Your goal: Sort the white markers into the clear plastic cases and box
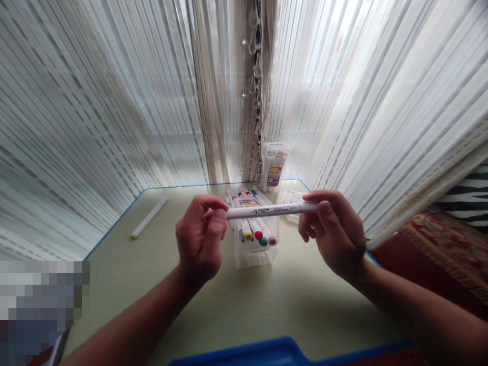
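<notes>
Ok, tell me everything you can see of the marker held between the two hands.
The marker is a slim, straight white stick, seemingly smooth plastic, with dark lettering along its middle; the smaller print is too small to read. It lies nearly level, its right end slightly higher. The left hand pinches one end, the right hand the other, so both tips are hidden. In the view it crosses in front of the clear box of markers.

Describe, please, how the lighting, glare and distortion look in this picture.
Head view: glare through the curtain, brightest at upper right; soft dimness on the near table; apparent wide-angle stretching toward the edges; lower-left corner pixelated; marker between left hand and right hand, its finest print unreadable.
</notes>
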A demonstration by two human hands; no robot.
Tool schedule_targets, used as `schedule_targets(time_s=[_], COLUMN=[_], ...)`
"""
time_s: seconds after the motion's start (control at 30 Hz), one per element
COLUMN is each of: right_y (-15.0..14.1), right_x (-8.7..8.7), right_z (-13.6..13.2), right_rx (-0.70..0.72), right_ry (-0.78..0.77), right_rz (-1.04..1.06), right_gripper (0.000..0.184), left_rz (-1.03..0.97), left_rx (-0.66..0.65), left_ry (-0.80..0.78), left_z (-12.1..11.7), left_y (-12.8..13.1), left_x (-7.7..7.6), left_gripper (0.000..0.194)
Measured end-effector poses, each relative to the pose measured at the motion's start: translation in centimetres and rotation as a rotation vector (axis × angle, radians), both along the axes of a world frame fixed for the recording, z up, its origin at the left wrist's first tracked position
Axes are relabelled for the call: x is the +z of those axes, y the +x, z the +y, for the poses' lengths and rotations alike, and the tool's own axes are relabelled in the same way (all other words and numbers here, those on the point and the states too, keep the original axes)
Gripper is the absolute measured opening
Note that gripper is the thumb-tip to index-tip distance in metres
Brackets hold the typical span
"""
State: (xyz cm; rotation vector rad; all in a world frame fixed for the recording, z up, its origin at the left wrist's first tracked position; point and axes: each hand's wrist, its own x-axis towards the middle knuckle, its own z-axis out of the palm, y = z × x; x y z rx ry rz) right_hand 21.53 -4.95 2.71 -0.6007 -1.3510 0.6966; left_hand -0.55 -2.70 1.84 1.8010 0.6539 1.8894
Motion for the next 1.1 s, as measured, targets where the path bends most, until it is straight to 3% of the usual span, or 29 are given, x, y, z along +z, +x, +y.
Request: schedule_targets(time_s=[0.5, 0.93, 1.1], right_y=[0.09, 0.28, 0.05], right_x=[-0.34, -0.16, 0.09], right_z=[0.41, 0.18, 0.05], right_rx=[-0.101, -0.132, -0.127], right_ry=[0.036, 0.087, 0.067], right_rz=[0.008, -0.036, -0.063], right_gripper=[0.012, 0.008, 0.016], left_rz=[0.085, 0.071, 0.037], left_rx=[0.039, 0.076, 0.059], left_ry=[0.086, 0.041, -0.026], left_z=[-0.15, 0.08, 0.17], left_y=[0.03, 0.14, 0.18], left_x=[-0.11, 0.22, 0.28], left_gripper=[0.020, 0.008, 0.007])
